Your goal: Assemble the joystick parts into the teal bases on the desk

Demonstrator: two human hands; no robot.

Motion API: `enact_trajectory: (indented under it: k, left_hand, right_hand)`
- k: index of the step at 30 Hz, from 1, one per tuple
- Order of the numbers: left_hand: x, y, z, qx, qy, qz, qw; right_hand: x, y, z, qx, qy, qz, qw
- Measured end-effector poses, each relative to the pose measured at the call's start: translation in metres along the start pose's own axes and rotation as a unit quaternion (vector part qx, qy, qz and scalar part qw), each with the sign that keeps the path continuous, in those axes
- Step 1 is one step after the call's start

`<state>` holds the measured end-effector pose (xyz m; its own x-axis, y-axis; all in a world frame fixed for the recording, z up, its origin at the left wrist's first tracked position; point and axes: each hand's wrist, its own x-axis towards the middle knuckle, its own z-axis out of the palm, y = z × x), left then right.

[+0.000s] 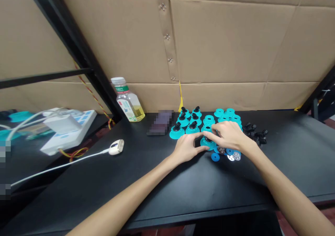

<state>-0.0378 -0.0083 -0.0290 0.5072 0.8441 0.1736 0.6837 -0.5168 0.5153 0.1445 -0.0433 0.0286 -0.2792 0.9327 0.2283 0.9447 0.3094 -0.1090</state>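
My left hand (186, 147) has its thumb and forefinger closed around the side of a teal suction cup (206, 145) on the table. Over the top of that same cup, my right hand (229, 134) bends its fingers onto a black fitting (207, 138), mostly hidden under the fingertips. Behind my left hand stand several teal cups with black fittings (177, 131) in their tops. Beyond my right hand lie several teal cups with open centres (209, 119). Blue discs (215, 157) and shiny metal discs (236, 155) lie close beneath my right hand.
Loose black fittings (258, 135) are heaped at the right. A phone-like slab (160, 123) and a bottle of yellow liquid (131, 105) stand left of the cups. A white cable with a cream plug (116, 147) crosses the table (167, 197) near a power strip (66, 133). Cardboard (225, 44) walls the back.
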Motion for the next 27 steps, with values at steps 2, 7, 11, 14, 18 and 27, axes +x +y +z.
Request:
enact_trajectory:
  k: [2, 7, 11, 14, 18, 27]
  left_hand:
    - [0.0, 0.001, -0.001, 0.0, -0.001, 0.006, 1.0]
    - [0.0, 0.0, -0.001, -0.004, 0.001, 0.015, 1.0]
    - [0.0, -0.001, 0.0, -0.003, 0.004, 0.01, 1.0]
    - [0.0, 0.0, 0.0, -0.003, 0.0, 0.0, 1.0]
    - [0.0, 0.0, 0.0, -0.014, 0.004, -0.01, 1.0]
    - [0.004, -0.003, 0.002, -0.12, 0.001, -0.026, 0.992]
  right_hand:
    - [-0.001, 0.002, -0.004, 0.069, 0.002, -0.018, 0.997]
    - [0.001, 0.006, 0.001, 0.151, -0.048, -0.074, 0.985]
    - [0.004, 0.005, 0.006, 0.156, -0.046, -0.066, 0.984]
    - [0.007, 0.001, 0.01, 0.138, -0.04, -0.064, 0.988]
    - [0.011, -0.003, 0.015, 0.06, -0.009, -0.034, 0.998]
    - [0.014, -0.001, 0.023, -0.02, 0.025, -0.048, 0.998]
